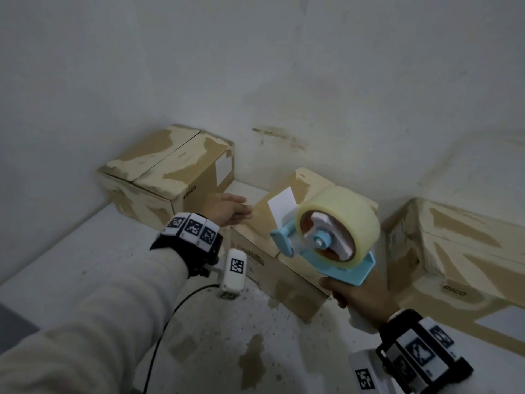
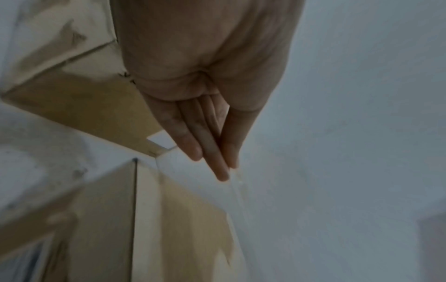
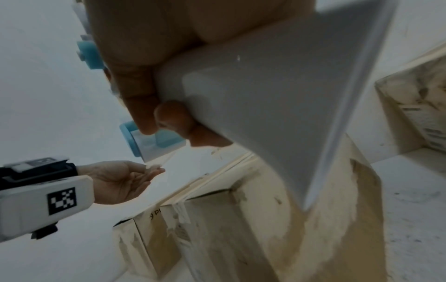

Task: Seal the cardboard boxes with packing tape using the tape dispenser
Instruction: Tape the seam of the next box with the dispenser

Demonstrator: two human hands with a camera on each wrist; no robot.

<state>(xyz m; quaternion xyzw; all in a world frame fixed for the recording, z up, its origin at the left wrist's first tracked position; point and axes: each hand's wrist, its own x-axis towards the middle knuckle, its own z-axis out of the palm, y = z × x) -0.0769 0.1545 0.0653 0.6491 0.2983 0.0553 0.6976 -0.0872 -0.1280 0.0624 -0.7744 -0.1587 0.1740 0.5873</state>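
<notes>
My right hand [image 1: 353, 294] grips the white handle [image 3: 277, 91] of a light-blue tape dispenser [image 1: 326, 245] carrying a fat roll of clear tape [image 1: 341, 220]. It hovers above the near end of the middle cardboard box [image 1: 272, 223], which bears a white label [image 1: 282, 204]. My left hand [image 1: 227, 207] reaches out over that box's left edge with fingers [image 2: 210, 152] straight and together, holding nothing. Another closed box [image 1: 167, 172] stands at the back left against the wall. A third box [image 1: 454, 251] lies to the right.
All boxes sit on a stained white surface [image 1: 213, 336] in a corner of white walls [image 1: 255, 66]. A black cable [image 1: 170, 317] trails from my left wrist device. Bare surface lies in front of the boxes.
</notes>
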